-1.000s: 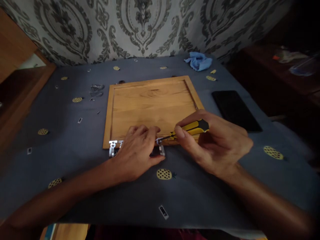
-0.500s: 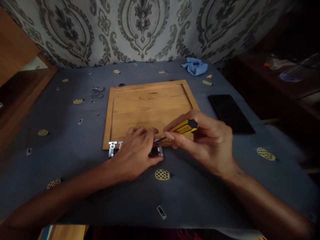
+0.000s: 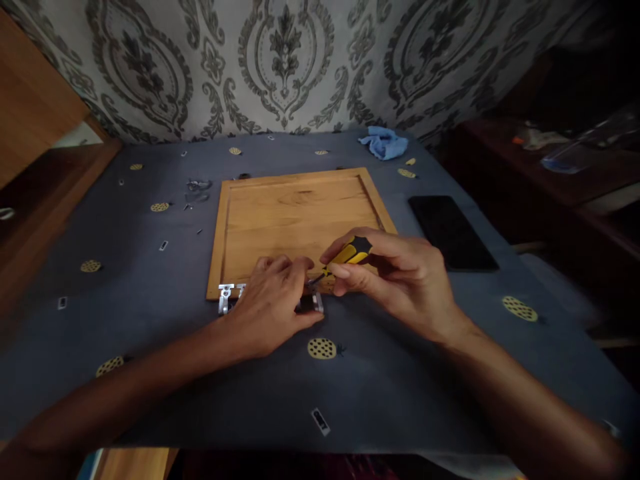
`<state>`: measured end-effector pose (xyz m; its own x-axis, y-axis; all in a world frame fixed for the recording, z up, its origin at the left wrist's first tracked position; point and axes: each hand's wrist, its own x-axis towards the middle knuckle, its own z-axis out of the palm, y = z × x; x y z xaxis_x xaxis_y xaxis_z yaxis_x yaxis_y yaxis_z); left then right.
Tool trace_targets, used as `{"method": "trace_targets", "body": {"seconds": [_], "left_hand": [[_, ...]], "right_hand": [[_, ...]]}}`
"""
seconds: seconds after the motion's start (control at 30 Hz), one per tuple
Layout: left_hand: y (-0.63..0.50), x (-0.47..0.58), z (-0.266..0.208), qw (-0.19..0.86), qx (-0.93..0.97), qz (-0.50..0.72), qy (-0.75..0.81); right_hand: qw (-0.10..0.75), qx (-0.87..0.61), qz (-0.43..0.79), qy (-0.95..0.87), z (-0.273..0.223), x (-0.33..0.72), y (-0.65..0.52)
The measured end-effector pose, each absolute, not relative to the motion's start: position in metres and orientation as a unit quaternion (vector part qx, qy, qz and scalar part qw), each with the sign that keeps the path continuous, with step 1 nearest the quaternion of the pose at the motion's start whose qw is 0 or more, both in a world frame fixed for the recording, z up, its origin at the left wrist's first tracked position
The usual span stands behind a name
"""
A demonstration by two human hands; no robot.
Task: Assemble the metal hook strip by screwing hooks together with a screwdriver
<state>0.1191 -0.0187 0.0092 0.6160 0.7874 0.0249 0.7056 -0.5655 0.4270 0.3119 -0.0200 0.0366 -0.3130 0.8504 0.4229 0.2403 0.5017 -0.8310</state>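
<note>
A wooden panel with a raised frame lies flat on the cloth-covered table. Along its near edge sits a silvery metal hinge, partly covered by my left hand. That hand is closed around the fitting, thumb on the near side and fingers over the panel's edge. My right hand pinches a yellow and black screwdriver by its handle. Its thin shaft slants down to the left, the tip by the hinge at my left fingertips. Whether it sits in a screw is too small to tell.
Right of the panel lies a flat black rectangular object. A crumpled blue cloth rests at the back. Small metal pieces lie left of the panel on the pineapple-print tablecloth. A patterned curtain hangs behind.
My right hand and the screwdriver have shifted slightly left, with the handle now steeper. My left hand stays on the hinge. The whole view has moved a little.
</note>
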Motion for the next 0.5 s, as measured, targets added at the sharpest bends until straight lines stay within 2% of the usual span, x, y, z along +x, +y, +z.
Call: {"method": "trace_targets", "body": {"seconds": [0.23,0.5], "left_hand": [[-0.0193,0.1185,0.0097,0.188,0.88,0.1,0.425],[-0.0187,0.1193,0.0086,0.19,0.88,0.099,0.423]], "right_hand": [[0.46,-0.385,0.259,-0.757,0.03,0.3097,-0.0233],[0.465,-0.384,0.236,-0.762,0.0267,0.3106,-0.0227]]}}
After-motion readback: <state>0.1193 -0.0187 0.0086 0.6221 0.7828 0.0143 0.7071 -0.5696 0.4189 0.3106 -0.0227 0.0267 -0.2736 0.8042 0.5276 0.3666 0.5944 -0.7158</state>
